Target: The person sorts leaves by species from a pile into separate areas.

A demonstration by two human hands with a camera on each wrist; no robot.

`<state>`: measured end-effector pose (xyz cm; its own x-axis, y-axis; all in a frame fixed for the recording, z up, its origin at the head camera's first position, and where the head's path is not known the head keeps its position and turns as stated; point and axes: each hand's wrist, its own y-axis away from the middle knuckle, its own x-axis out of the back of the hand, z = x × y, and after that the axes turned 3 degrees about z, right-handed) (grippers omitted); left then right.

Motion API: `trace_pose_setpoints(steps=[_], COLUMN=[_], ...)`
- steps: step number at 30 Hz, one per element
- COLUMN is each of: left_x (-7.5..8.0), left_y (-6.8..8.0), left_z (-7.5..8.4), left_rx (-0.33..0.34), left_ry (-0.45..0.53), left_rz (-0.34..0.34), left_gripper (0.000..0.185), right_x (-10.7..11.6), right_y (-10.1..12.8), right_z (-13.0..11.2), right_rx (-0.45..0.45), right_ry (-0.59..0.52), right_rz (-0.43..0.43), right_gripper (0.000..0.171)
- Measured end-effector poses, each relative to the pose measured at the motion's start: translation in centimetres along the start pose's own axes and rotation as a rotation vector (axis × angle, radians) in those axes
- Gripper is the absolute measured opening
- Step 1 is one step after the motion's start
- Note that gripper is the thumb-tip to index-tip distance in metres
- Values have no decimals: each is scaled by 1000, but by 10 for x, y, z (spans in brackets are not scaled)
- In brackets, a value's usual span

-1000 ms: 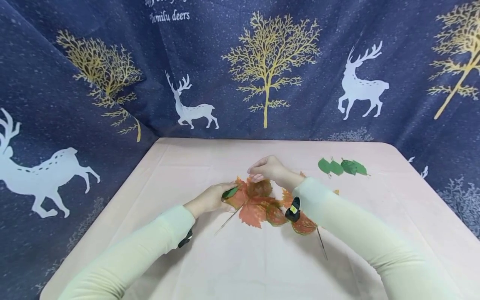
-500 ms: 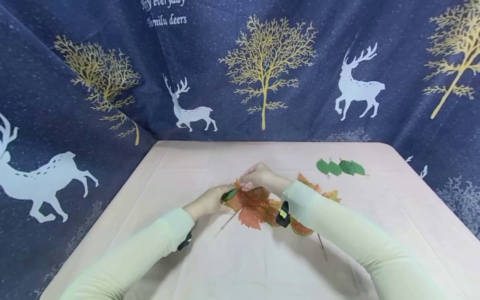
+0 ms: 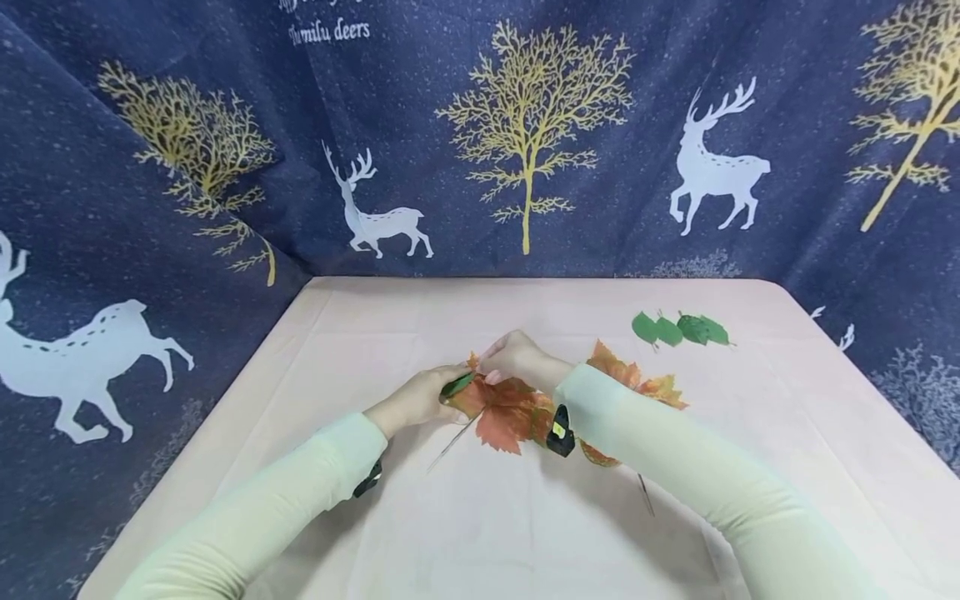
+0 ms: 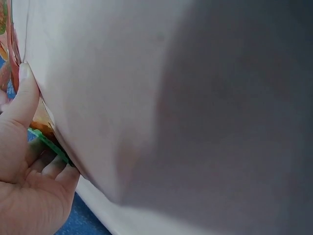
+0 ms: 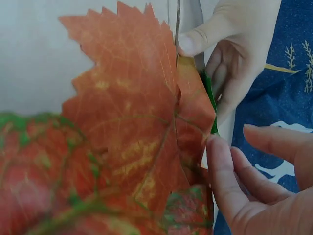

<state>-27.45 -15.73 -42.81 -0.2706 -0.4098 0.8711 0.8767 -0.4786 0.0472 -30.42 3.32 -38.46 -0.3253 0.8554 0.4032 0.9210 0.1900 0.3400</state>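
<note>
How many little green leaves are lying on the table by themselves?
4 green leaves lie in a row on the far right of the table, overlapping slightly. One more green leaf is pinched in the left hand, against the orange leaves. Others may hide underneath.

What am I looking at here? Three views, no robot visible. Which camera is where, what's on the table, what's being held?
No machine: a person works with two bare hands, wearing three cameras. The wide picture comes from the head camera, looking down over both arms. The other two come from cameras strapped to each wrist, very close up.

On the pink table lies a spray of red-orange leaves on thin stems, and further back a row of small green leaves. Deer-print cloth hangs behind.

The left hand pinches the edge of the red-orange leaves together with a green leaf; the right wrist view shows its thumb on top. The right hand reaches in beside it, fingers relaxed at the leaf edge; it seems to grip nothing.
</note>
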Motion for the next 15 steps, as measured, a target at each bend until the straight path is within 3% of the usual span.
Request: trace_pose_setpoints(steps=[15], left_x=[0], left_y=[2], left_z=[-1], left_rx=[-28], left_ry=[3], left_rz=[18], left_gripper=[84], right_x=[-16], right_y=[-11], right_z=[1], right_rx=[-14], right_ry=[-53], right_rz=[-31], right_gripper=[16])
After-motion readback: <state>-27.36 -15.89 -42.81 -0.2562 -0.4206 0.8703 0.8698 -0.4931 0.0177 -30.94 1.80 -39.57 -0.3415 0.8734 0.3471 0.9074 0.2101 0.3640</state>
